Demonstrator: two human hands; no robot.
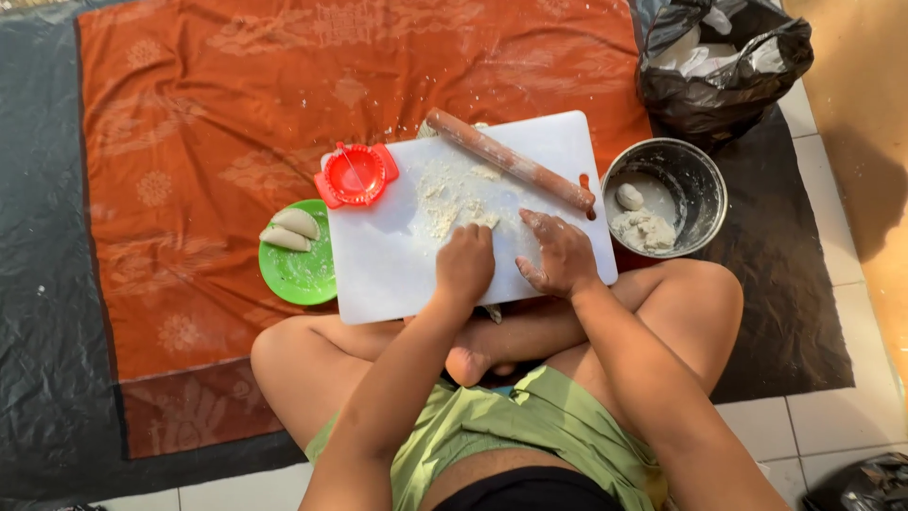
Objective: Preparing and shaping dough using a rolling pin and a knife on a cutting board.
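Observation:
My left hand (465, 263) is curled into a fist on the near part of a white cutting board (388, 255); whether it grips dough I cannot tell. My right hand (558, 254), dusted with flour, rests beside it with fingers loosely bent on the board. Flour and dough crumbs (449, 194) lie scattered just beyond both hands. A wooden rolling pin (511, 161) lies diagonally across the board's far right corner. A red round dumpling press (356, 175) sits open on the board's far left corner.
A green plate (303, 270) with two folded dumplings (291, 229) sits left of the board. A metal bowl (705, 185) with dough pieces stands to the right. A black plastic bag (724, 57) lies beyond it. An orange cloth (218, 142) covers the floor mat.

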